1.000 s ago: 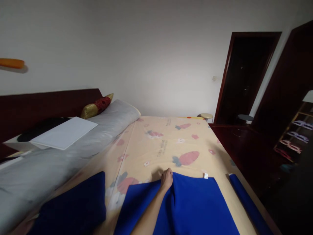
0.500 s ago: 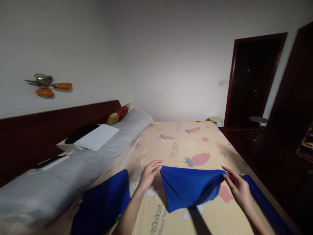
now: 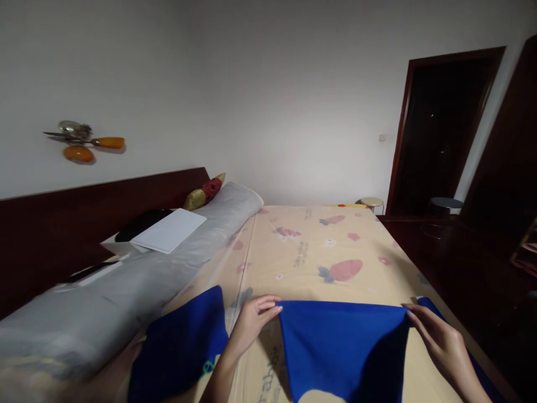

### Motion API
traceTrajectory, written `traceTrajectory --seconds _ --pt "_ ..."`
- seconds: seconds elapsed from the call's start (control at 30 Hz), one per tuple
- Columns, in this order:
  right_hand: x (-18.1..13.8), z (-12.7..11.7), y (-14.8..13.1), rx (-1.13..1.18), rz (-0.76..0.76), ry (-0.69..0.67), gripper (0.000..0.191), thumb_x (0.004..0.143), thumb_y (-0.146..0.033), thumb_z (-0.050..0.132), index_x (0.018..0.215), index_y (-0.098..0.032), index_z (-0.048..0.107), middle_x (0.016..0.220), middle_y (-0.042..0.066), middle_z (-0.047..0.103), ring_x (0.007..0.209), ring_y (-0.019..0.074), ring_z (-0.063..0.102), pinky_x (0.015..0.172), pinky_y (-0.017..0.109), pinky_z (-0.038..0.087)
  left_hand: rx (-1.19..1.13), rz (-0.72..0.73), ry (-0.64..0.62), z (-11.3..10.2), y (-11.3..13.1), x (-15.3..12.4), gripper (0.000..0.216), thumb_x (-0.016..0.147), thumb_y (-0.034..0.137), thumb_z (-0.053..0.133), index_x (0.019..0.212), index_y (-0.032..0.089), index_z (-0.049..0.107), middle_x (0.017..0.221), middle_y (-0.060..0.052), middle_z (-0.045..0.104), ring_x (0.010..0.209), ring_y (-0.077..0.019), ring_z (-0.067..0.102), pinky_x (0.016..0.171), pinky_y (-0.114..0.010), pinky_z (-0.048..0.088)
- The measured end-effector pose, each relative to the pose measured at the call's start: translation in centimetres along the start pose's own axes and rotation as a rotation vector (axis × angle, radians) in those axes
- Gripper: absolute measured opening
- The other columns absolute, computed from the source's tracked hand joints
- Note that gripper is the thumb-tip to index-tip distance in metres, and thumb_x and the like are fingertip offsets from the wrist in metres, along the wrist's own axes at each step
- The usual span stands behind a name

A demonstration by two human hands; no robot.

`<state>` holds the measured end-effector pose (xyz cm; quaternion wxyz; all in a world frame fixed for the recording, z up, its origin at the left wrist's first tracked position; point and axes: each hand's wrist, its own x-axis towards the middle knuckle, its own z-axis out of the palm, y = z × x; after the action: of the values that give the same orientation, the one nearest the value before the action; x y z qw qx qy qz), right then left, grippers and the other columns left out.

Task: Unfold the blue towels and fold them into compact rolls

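Spreading: blue cloth (image 3: 335, 341) now taut btwn hands (image 3: 251, 322)

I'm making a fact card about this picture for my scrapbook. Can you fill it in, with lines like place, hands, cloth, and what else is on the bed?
Place: bedroom, on a bed with a cartoon-print sheet
Left hand: pinches the top left corner of the blue cloth
Right hand: pinches the top right corner
Blue cloth: stretched between both hands, hanging down over the sheet
Also on the bed: another blue cloth at left, long grey bolster
Behind: dark headboard
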<state>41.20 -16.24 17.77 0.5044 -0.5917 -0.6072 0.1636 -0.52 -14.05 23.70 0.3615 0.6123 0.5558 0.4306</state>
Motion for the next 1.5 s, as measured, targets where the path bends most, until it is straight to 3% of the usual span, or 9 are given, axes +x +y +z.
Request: traceTrajectory --seconds 0.2,0.33,0.63,0.77,0.87,1.13,1.23,1.5 --pt "-0.4 -0.2 -1.3 -0.058 -0.001 0.038 0.044 0.076 -0.065 0.056 0.090 -0.025 0.070 0.084 0.005 0.074 0.069 0.0188 0.070 0.056 0.019 0.053 0.056 0.068 0.099 -0.6 -0.8 0.4 0.031 0.065 0.051 0.072 0.077 0.022 0.074 0.079 -0.005 0.074 0.074 -0.0218 0.067 0.069 -0.030 0.054" --pt "-0.7 -0.5 -1.7 -0.094 -0.008 0.029 0.041 0.078 -0.062 0.054 0.089 -0.025 0.068 0.077 0.003 0.071 0.066 0.0173 0.068 0.054 0.018 0.051 0.074 0.177 0.093 -1.0 -1.2 0.5 0.025 0.070 0.048 0.070 0.074 0.023 0.074 0.076 -0.004 0.070 0.073 -0.0195 0.064 0.068 -0.028 0.052" --pt "-0.7 -1.6 -2.0 -0.086 -0.011 0.016 0.043 0.075 -0.062 0.059 0.091 -0.024 0.070 0.079 0.003 0.071 0.058 0.0155 0.064 0.056 0.020 0.052 0.121 0.254 0.081 -1.8 1.0 -0.8 0.019 0.072 0.043 0.068 0.072 0.024 0.072 0.075 -0.001 0.064 0.068 -0.0154 0.058 0.060 -0.024 0.045" --pt "-0.8 -2.0 -1.8 -0.054 0.002 -0.037 0.042 0.075 -0.059 0.061 0.094 -0.023 0.071 0.080 0.003 0.071 0.069 0.0181 0.066 0.061 0.020 0.053 0.097 0.184 0.061 -2.1 1.2 -1.2 0.021 0.073 0.044 0.068 0.076 0.024 0.072 0.076 -0.002 0.068 0.070 -0.0168 0.060 0.062 -0.025 0.046" --pt "-0.8 -2.0 -1.4 -0.025 0.018 -0.066 0.042 0.075 -0.058 0.062 0.098 -0.023 0.071 0.082 0.003 0.071 0.065 0.0163 0.064 0.060 0.021 0.052 0.079 0.118 0.054 -2.1 1.1 -1.3 0.023 0.073 0.045 0.068 0.078 0.023 0.072 0.070 -0.001 0.068 0.068 -0.0176 0.061 0.061 -0.025 0.046" --pt "-0.7 -2.0 -0.9 0.042 0.044 -0.105 0.039 0.074 -0.055 0.066 0.096 -0.023 0.071 0.088 0.005 0.071 0.069 0.0179 0.062 0.061 0.023 0.051 0.074 0.139 0.036 -2.3 1.0 -1.4 0.025 0.074 0.046 0.067 0.080 0.021 0.068 0.070 -0.001 0.066 0.068 -0.0167 0.059 0.063 -0.025 0.045" --pt "-0.7 -2.5 -1.7 0.101 0.050 -0.122 0.038 0.073 -0.054 0.068 0.095 -0.023 0.070 0.082 0.004 0.069 0.065 0.0165 0.059 0.059 0.024 0.049 0.081 0.143 0.019 -2.7 1.5 -1.8 0.023 0.075 0.044 0.066 0.079 0.021 0.067 0.068 0.000 0.063 0.067 -0.0154 0.057 0.062 -0.024 0.044" --pt "-1.6 -4.8 -3.2 0.461 0.197 -0.376 0.029 0.081 -0.048 0.062 0.093 -0.021 0.067 0.052 -0.004 0.049 0.048 0.0119 0.048 0.049 0.024 0.041 -0.007 0.216 -0.141 -4.9 3.2 -3.8 0.018 0.072 0.038 0.071 0.072 0.021 0.066 0.076 -0.002 0.065 0.074 -0.0162 0.059 0.070 -0.026 0.045"
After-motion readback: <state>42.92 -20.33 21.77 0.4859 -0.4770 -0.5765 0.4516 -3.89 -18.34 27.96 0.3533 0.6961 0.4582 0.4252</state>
